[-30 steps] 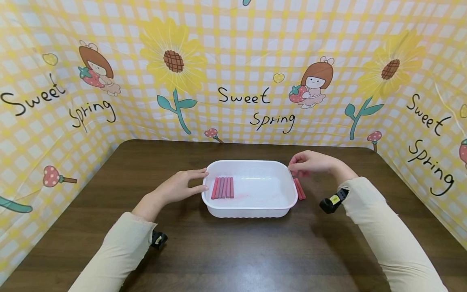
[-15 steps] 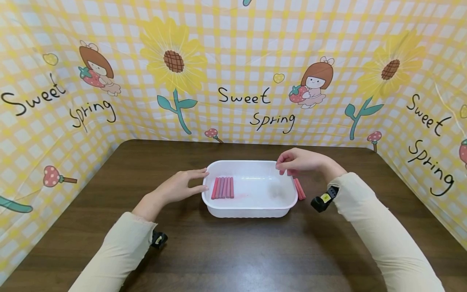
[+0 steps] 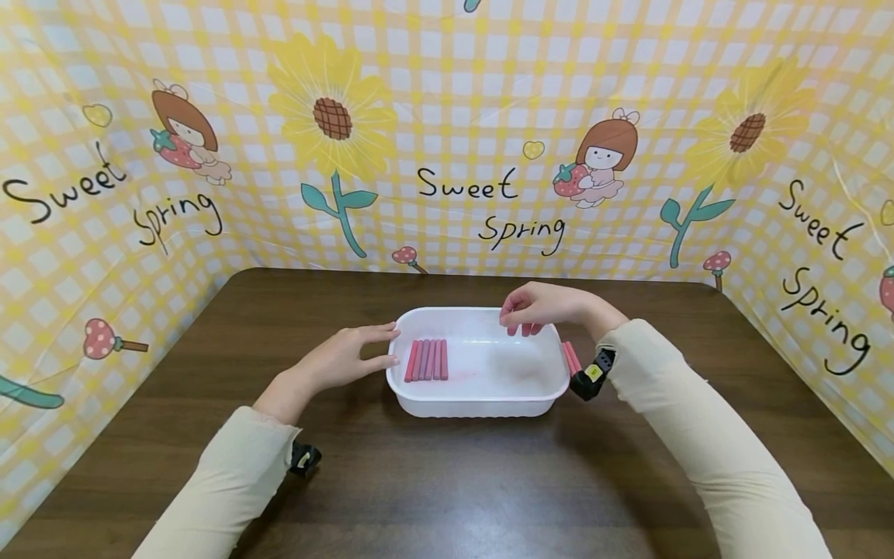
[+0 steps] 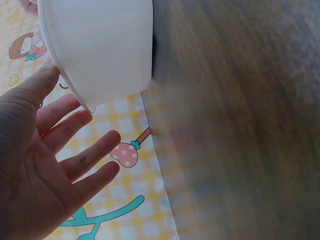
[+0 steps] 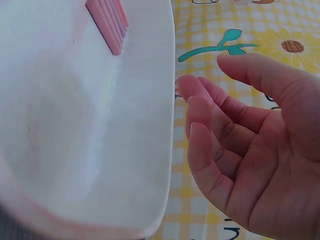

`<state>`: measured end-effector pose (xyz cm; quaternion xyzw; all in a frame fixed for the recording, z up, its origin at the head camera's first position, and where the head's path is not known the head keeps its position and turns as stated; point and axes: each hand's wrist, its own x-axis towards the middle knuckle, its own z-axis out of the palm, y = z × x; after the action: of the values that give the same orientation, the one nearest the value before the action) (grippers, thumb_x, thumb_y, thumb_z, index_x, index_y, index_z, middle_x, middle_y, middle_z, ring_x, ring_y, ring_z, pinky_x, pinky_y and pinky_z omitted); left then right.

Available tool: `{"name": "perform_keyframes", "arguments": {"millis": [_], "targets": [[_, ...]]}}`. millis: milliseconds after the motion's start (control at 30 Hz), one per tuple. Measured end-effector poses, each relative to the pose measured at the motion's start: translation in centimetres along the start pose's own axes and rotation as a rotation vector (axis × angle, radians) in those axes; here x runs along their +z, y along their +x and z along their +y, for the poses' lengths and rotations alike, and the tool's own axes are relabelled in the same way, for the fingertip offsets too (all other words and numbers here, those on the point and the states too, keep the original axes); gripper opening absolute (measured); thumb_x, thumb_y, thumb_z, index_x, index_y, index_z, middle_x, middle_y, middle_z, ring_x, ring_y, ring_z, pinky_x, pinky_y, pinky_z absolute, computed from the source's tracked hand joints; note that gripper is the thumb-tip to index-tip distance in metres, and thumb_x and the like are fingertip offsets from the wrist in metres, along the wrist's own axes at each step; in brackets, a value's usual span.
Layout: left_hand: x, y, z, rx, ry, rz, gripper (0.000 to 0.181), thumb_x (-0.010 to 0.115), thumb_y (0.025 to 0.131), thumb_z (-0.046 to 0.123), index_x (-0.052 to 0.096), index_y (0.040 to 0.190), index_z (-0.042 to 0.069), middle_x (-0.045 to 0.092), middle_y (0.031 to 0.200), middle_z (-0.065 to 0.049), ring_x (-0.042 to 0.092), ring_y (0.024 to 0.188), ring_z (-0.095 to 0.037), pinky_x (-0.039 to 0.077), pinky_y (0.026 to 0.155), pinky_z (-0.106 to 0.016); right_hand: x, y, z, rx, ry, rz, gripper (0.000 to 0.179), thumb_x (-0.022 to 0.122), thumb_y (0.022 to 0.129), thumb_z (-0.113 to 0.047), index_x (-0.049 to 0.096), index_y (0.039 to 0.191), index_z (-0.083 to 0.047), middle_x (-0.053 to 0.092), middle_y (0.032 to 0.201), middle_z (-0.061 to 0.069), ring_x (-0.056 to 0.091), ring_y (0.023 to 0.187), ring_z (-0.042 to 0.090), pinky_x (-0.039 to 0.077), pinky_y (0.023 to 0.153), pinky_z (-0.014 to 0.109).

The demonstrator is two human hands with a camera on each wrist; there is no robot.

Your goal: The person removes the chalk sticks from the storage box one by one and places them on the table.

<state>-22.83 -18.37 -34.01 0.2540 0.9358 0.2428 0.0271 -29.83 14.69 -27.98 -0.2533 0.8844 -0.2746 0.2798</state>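
A white tray (image 3: 482, 369) stands on the table, with a row of several pink and mauve chalk-like sticks (image 3: 426, 359) lying side by side at its left end. My left hand (image 3: 342, 357) touches the left rim with outstretched fingers; in the left wrist view, the thumb and fingertips of that hand (image 4: 55, 160) are by the rim. Above the tray's back right part hovers my right hand (image 3: 548, 305), its fingers loosely bent. In the right wrist view, that hand (image 5: 255, 145) holds nothing, thumb apart from the fingers, and the sticks (image 5: 107, 25) show inside the tray.
More pink sticks (image 3: 570, 357) lie against the tray's outer right side, partly hidden by the black wrist camera (image 3: 592, 376). The brown wooden table (image 3: 433, 481) is bounded at the back and sides by a yellow checked cloth (image 3: 461, 101).
My right hand has moved left from the tray's right rim to above its back right part. My left hand, the tray and the row of sticks have stayed in place.
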Motion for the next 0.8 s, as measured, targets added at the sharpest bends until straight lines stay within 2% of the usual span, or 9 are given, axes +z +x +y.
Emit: {"name": "perform_keyframes", "arguments": {"millis": [267,800], "targets": [[0.1,0.0,-0.1,0.000,-0.001,0.004,0.055,0.062,0.088,0.034,0.051,0.134,0.005,0.045,0.144,-0.012,0.042,0.133,-0.034,0.036,0.107,-0.052,0.6,1.5,-0.9,0.004,-0.016,-0.034,0.032,0.057,0.093,-0.028,0.059,0.111,-0.002,0.067,0.101,0.013,0.059,0.082,0.019,0.052,0.077,0.027],[0.1,-0.1,-0.2,-0.002,-0.006,0.002,0.055,0.062,0.089,0.034,0.051,0.134,0.005,0.044,0.144,-0.013,0.042,0.133,-0.034,0.036,0.107,-0.052,1.9,4.6,-1.7,0.027,-0.062,-0.084,0.033,0.058,0.092,-0.029,0.061,0.112,-0.002,0.068,0.095,0.005,0.059,0.077,0.014,0.053,0.074,0.024]]}}
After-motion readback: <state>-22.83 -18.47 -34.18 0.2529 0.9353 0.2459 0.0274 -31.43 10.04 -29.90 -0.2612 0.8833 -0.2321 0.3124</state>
